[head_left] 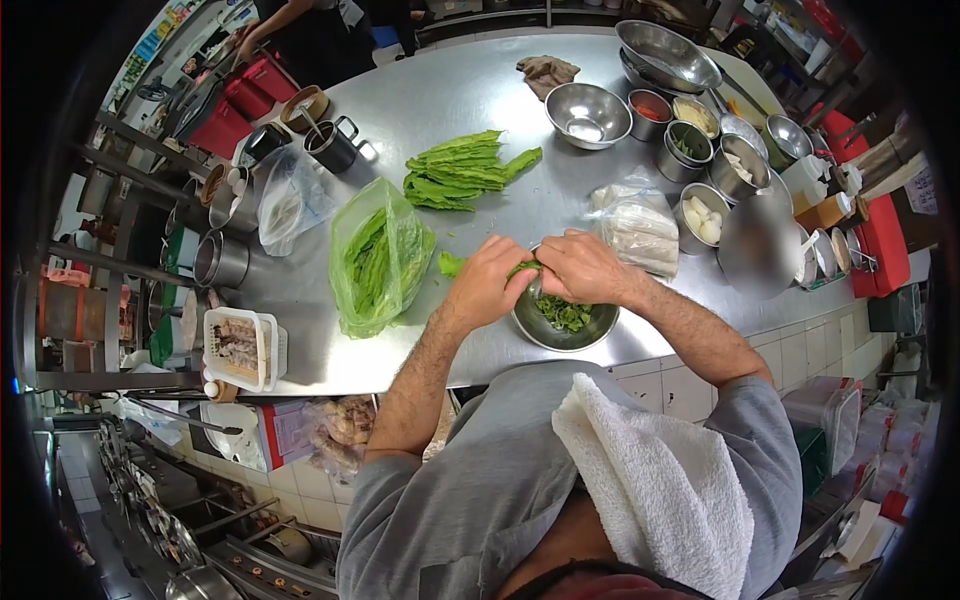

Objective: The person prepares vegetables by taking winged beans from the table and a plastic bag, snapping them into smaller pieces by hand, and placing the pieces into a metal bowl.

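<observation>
Both of my hands meet over the left part of a steel bowl near the table's front edge. My left hand pinches a green winged bean, whose end sticks out to the left. The fingers of my right hand are closed on the same bean, close against the left fingertips. Small torn green pieces lie in the bowl below. A pile of whole winged beans rests farther back on the table. To the left, more of them fill a green plastic bag.
On the steel table stand an empty steel bowl, a bag of white food and several ingredient pots at right. A dark mug, a clear bag and a white basket are at left. Another person stands beyond.
</observation>
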The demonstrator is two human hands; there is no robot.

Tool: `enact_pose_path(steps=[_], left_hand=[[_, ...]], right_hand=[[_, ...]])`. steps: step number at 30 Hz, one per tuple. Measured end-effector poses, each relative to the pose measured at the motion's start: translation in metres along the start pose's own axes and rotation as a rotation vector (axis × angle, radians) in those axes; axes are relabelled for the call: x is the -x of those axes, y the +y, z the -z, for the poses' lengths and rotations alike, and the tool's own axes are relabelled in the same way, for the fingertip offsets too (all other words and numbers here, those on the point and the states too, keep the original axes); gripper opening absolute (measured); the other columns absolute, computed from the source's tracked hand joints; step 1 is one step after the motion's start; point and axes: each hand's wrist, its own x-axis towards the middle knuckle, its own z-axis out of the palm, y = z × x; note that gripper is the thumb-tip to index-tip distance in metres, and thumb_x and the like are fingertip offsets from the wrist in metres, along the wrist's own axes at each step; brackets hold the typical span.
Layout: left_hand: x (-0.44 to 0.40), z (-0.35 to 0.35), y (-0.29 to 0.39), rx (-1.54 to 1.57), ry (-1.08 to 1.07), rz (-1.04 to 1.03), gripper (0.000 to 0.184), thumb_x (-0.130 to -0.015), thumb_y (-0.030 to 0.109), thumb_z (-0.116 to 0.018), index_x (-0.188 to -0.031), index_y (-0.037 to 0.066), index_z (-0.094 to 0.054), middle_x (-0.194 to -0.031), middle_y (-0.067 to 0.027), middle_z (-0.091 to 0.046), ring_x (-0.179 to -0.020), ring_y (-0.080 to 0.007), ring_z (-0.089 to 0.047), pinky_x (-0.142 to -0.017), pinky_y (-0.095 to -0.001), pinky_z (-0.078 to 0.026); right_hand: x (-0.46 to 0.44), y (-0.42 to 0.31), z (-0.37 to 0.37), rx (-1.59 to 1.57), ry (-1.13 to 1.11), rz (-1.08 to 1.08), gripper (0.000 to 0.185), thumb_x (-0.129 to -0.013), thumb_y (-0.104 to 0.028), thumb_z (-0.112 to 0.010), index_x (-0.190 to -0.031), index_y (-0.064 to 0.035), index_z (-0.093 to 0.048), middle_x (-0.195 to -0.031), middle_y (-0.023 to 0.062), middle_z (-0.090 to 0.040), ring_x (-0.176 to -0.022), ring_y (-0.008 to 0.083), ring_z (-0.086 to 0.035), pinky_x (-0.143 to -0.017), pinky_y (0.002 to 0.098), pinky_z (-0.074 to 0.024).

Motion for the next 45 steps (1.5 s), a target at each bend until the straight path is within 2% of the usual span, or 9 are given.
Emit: enact_pose_path(steps=[9, 12, 14, 18, 20, 28, 31, 36, 45], left_hand=[[0.005, -0.023, 0.004, 0.192, 0.297, 0.097, 0.012, -0.081, 0.006, -0.065, -0.09, -0.001, -0.061, -0.082, -0.0124, -0.059, -0.076, -0.0282, -0.056, -0.069, -0.0351, -0.045], [0.007, -0.033, 0.001, 0.317, 0.318, 0.238, 0.011, -0.085, 0.007, -0.064, -0.091, -0.002, -0.061, -0.08, -0.0071, -0.057, -0.076, -0.0148, -0.056, -0.066, -0.0267, -0.045], [0.011, -0.048, -0.011, 0.458, 0.387, 0.258, 0.012, -0.09, 0.007, -0.06, -0.096, -0.003, -0.06, -0.08, -0.0021, -0.056, -0.078, -0.0089, -0.055, -0.068, -0.023, -0.045], [0.012, -0.059, -0.009, 0.571, 0.465, 0.297, 0.015, -0.093, 0.009, -0.056, -0.102, -0.003, -0.058, -0.085, -0.0009, -0.058, -0.081, -0.0075, -0.054, -0.07, -0.0217, -0.046], [0.012, -0.056, -0.002, 0.96, 0.442, 0.45, 0.016, -0.094, 0.011, -0.057, -0.103, -0.001, -0.059, -0.091, -0.002, -0.061, -0.081, -0.0072, -0.055, -0.074, -0.022, -0.046], [0.006, -0.059, 0.007, 1.131, 0.634, 0.472, 0.016, -0.094, 0.012, -0.056, -0.103, -0.002, -0.059, -0.093, -0.0021, -0.061, -0.083, -0.0065, -0.054, -0.076, -0.0213, -0.044], [0.002, -0.054, 0.01, 1.162, 0.629, 0.496, 0.015, -0.095, 0.012, -0.054, -0.102, -0.001, -0.058, -0.091, -0.0013, -0.06, -0.081, -0.0061, -0.053, -0.074, -0.021, -0.044], [-0.006, -0.047, 0.011, 1.141, 0.637, 0.504, 0.015, -0.096, 0.015, -0.054, -0.101, 0.001, -0.056, -0.088, -0.0005, -0.058, -0.078, -0.0052, -0.051, -0.071, -0.0199, -0.043], [-0.013, -0.017, -0.017, 1.39, 0.836, 0.586, 0.017, -0.096, 0.021, -0.053, -0.098, 0.005, -0.055, -0.083, -0.0039, -0.056, -0.073, -0.015, -0.053, -0.071, -0.0309, -0.047]], right_hand=[[0.004, -0.017, -0.028, -0.361, 0.395, -0.187, 0.014, -0.079, -0.011, -0.053, -0.069, -0.0018, -0.049, -0.06, 0.0136, -0.047, -0.052, 0.0296, -0.051, -0.048, 0.0382, -0.0395], [0.003, -0.028, -0.036, -0.696, 0.414, -0.515, 0.019, -0.083, -0.012, -0.05, -0.067, -0.0028, -0.048, -0.057, 0.0081, -0.046, -0.05, 0.0196, -0.046, -0.047, 0.0345, -0.0376], [-0.001, -0.038, -0.032, -1.287, 0.416, -0.801, 0.022, -0.086, -0.013, -0.048, -0.065, -0.0041, -0.049, -0.057, 0.0026, -0.045, -0.05, 0.0111, -0.042, -0.044, 0.03, -0.0349], [-0.01, -0.042, -0.034, -1.729, 0.542, -0.943, 0.022, -0.086, -0.013, -0.048, -0.065, -0.0051, -0.05, -0.058, 0.0003, -0.046, -0.05, 0.0089, -0.04, -0.044, 0.0259, -0.0328], [-0.011, -0.042, -0.036, -1.881, 0.566, -0.959, 0.02, -0.085, -0.013, -0.047, -0.067, -0.0052, -0.05, -0.063, 0.0022, -0.046, -0.048, 0.0115, -0.037, -0.044, 0.0263, -0.0303], [-0.011, -0.049, -0.045, -1.113, 0.591, -0.739, 0.021, -0.087, -0.013, -0.048, -0.072, -0.0002, -0.054, -0.059, -0.0018, -0.044, -0.056, 0.0059, -0.039, -0.048, 0.0259, -0.0336], [-0.014, -0.048, -0.048, -0.955, 0.649, -0.701, 0.017, -0.084, -0.009, -0.052, -0.071, 0.0002, -0.053, -0.059, 0.0034, -0.046, -0.053, 0.0115, -0.042, -0.049, 0.0272, -0.0354], [-0.021, -0.038, -0.044, -0.08, 0.766, -0.109, 0.012, -0.069, -0.002, -0.06, -0.064, -0.0032, -0.049, -0.062, 0.0114, -0.045, -0.053, 0.0289, -0.047, -0.05, 0.0363, -0.0383], [0.016, -0.04, -0.045, -0.212, 0.548, -0.179, 0.009, -0.068, 0.0, -0.059, -0.066, -0.0031, -0.051, -0.062, 0.0106, -0.045, -0.056, 0.0281, -0.048, -0.053, 0.0379, -0.0392]])
